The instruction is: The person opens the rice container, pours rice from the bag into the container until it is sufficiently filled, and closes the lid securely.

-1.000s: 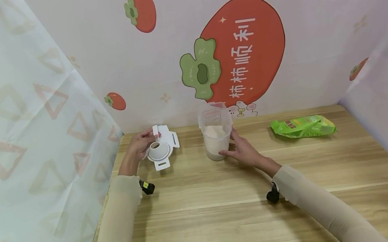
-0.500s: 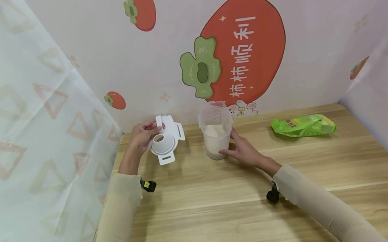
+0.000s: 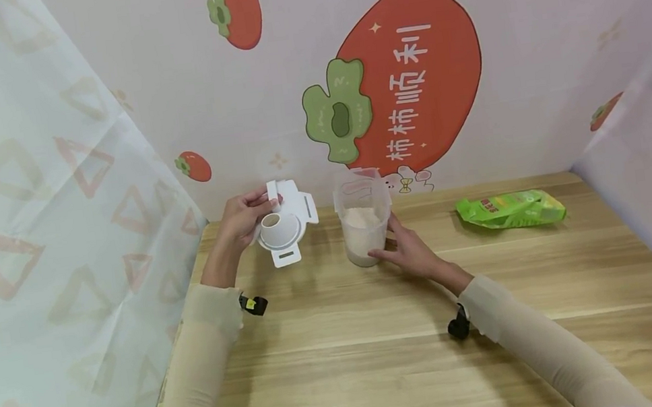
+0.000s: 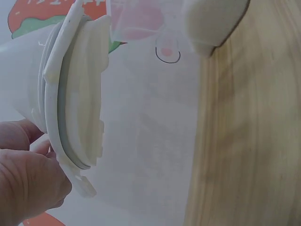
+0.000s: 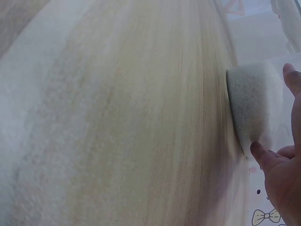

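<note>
In the head view my left hand (image 3: 242,219) grips a white plastic lid (image 3: 282,232) with a short round spout. It is raised above the back left of the table, tilted, and a grey ring shows along its edge in the left wrist view. My right hand (image 3: 411,251) holds the lower right side of a clear plastic container (image 3: 364,231), thumb in front and fingers behind. Upright on the table and uncovered, the container is partly filled with pale grains that look like rice. The lid is left of the container, apart from it.
A green packet (image 3: 511,210) lies at the back right of the wooden table (image 3: 346,364). Behind the table stands a wall sheet (image 3: 265,109) printed with persimmons. More sheets hang along the left and right sides.
My left hand has lifted the lid and brought it a little rightward, nearer the container. The right hand and the container keep their place.
</note>
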A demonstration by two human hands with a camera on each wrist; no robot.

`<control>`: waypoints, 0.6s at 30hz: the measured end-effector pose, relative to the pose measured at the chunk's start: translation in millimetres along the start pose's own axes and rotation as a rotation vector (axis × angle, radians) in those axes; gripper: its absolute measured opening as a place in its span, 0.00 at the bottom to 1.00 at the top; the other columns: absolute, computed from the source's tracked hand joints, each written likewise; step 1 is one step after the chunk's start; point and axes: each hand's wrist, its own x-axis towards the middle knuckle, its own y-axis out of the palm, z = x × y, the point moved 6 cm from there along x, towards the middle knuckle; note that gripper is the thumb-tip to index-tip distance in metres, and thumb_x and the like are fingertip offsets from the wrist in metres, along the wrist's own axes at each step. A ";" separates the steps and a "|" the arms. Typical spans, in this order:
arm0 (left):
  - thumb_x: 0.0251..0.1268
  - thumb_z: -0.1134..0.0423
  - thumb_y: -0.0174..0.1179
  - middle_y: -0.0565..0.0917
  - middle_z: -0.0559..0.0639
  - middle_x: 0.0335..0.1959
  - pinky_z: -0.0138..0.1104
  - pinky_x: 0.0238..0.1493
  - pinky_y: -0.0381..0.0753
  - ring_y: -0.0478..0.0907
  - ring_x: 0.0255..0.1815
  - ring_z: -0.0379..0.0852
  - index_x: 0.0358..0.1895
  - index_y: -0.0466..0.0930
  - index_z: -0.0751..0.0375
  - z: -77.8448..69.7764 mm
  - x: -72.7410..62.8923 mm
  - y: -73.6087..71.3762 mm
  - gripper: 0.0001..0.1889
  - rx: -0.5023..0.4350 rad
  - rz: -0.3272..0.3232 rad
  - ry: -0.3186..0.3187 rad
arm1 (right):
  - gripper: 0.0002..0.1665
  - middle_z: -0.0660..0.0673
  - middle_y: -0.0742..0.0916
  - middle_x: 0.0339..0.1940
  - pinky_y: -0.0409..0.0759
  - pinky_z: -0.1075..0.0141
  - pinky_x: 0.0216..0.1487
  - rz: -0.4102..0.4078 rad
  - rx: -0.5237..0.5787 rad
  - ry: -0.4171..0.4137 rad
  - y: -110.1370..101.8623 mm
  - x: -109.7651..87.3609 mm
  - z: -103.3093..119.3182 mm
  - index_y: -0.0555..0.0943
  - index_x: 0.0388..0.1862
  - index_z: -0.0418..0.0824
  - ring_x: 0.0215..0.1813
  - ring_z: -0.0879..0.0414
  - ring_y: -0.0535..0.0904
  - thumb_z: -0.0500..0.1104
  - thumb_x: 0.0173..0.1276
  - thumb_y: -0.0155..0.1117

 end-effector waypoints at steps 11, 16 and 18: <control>0.73 0.72 0.66 0.90 0.54 0.49 0.27 0.50 0.87 0.89 0.49 0.42 0.74 0.75 0.68 -18.6 1.7 20.1 0.27 -0.021 0.006 0.010 | 0.63 0.41 0.65 0.85 0.78 0.45 0.70 -0.004 0.013 -0.004 -0.1 -0.4 -1.3 0.44 0.89 0.46 0.83 0.42 0.64 0.49 0.69 0.78; 0.73 0.73 0.66 0.89 0.61 0.55 0.28 0.52 0.87 0.89 0.51 0.44 0.74 0.75 0.68 -28.0 2.2 30.9 0.27 -0.016 0.017 0.023 | 0.63 0.42 0.65 0.85 0.78 0.45 0.70 -0.003 0.007 0.000 0.3 -0.7 -2.0 0.44 0.89 0.47 0.83 0.42 0.65 0.49 0.69 0.78; 0.72 0.73 0.66 0.88 0.63 0.57 0.29 0.52 0.87 0.89 0.51 0.44 0.74 0.74 0.68 -31.6 2.2 35.4 0.28 -0.018 0.018 0.024 | 0.63 0.41 0.65 0.86 0.78 0.45 0.70 0.000 0.005 0.000 0.5 -0.4 -1.6 0.44 0.89 0.47 0.83 0.42 0.65 0.49 0.69 0.78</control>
